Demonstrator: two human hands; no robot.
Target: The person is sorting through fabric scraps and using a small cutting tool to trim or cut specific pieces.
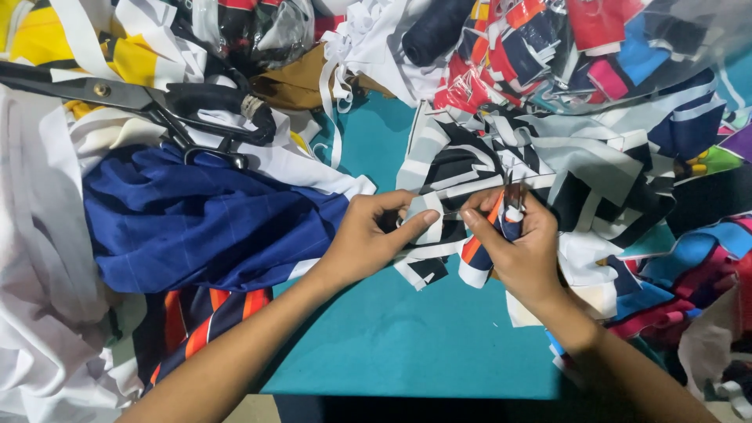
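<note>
Over the teal table (407,345): both hands low centre, close together, working one scrap.
Left hand (364,243): fingers curled, thumb and forefinger pinched on the near end of a white strip (427,205).
Right hand (521,251): closed round a bunched orange, navy and white scrap (476,262), with small snips (513,194) poking up above the fingers; blades too small to tell whether open.
Strip: stretched between the two hands, running on into the black-and-white striped pile (548,168) just behind them.
Gap between hands: narrow, fingertips nearly meeting.
Left side: blue cloth (204,223) just beside the left wrist, white sheeting under it.
Top left: big black shears (157,106) lying on the fabric, well apart from both hands.
Right edge: heap of coloured offcuts (689,274).
</note>
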